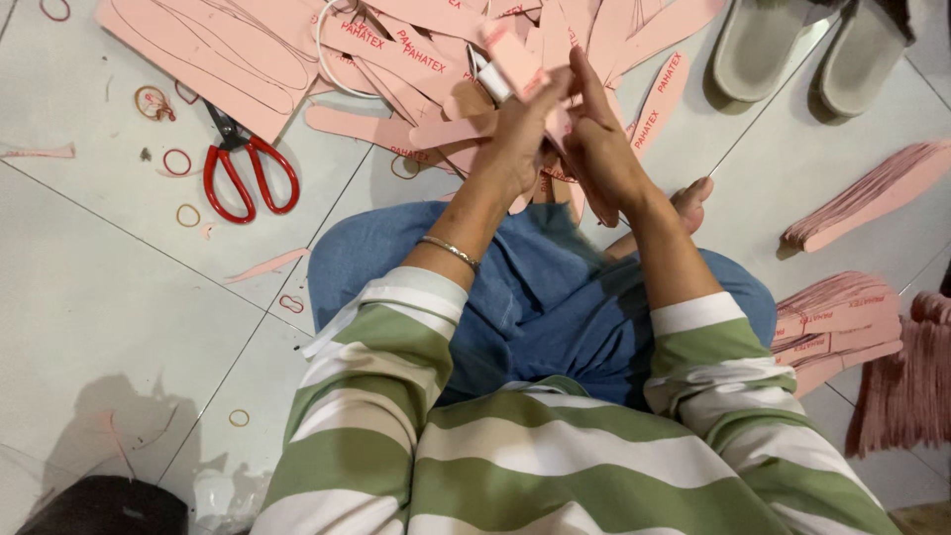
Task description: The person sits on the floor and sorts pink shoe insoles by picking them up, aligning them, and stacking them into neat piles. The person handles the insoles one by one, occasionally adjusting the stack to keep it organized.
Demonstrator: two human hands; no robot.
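pale tiled floor (89,287) carries red-handled scissors (246,168) and rubber bands (178,161) at left. at centre, the left hand (515,139) and right hand (599,149) each pinch a bundle of pink insole cutouts (515,61) above a loose pile (396,50); stacked cutouts (862,193) lie right.

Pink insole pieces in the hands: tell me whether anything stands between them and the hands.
Nothing visible does. The left hand and right hand both already grip the pink insole pieces, raised above the loose pile on the tiled floor.
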